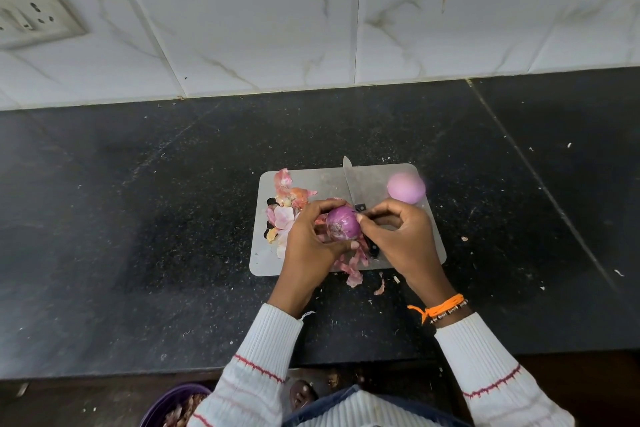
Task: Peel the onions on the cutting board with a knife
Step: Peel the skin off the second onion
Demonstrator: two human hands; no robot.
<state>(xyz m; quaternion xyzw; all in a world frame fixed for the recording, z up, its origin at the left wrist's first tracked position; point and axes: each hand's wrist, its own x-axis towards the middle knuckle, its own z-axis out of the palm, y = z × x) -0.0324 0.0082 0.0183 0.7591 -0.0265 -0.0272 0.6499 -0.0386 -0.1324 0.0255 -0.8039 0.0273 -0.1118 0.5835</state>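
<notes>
A grey cutting board (311, 180) lies on the black counter. Over its front middle, my left hand (310, 241) cups a purple onion (342, 222), cut end facing up. My right hand (403, 239) grips the knife, its thumb pressed against the onion's right side. The knife's blade (349, 180) points away from me across the board; its handle is mostly hidden in my fist. A peeled pale pink onion (406, 187) rests at the board's far right corner. Loose pink and orange skins (285, 204) lie on the left of the board, and more hang below the held onion (353, 265).
The black stone counter (173, 218) ends at a white tiled wall (311, 28) behind, with a socket plate (31, 17) at far left. Skin scraps (380, 288) lie off the board's front edge. A purple bowl (169, 406) holding peels sits below the counter edge, left.
</notes>
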